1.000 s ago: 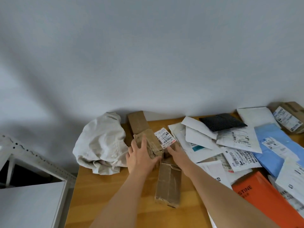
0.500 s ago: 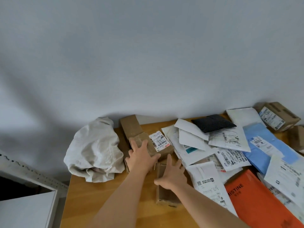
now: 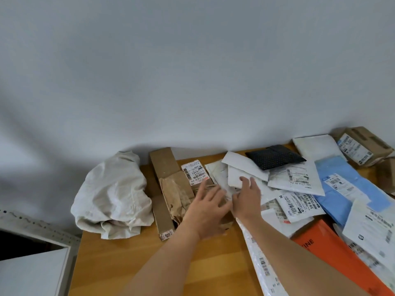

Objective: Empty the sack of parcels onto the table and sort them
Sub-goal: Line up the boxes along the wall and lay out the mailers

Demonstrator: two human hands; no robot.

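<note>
My left hand [image 3: 206, 212] rests spread on the brown boxes [image 3: 171, 189]; right hand [image 3: 248, 196] (fingers loose) has slid off them toward the white mailers [image 3: 241, 169], starting the next sort.

We are looking at the sack [image 3: 113, 195] lying crumpled and slack — off-white cloth — at the table's [image 3: 132, 263] left rear corner. Just beside it, brown cardboard boxes [image 3: 171, 189] are lying stacked, one showing a white barcode label [image 3: 194, 171]. To the right, white mailers [image 3: 295, 180], a black dotted pouch [image 3: 274, 157], a blue mailer [image 3: 346, 189] and an orange one [image 3: 333, 253] are overlapping in a loose heap — another labelled box [image 3: 363, 148] is sitting at the far right.
</note>
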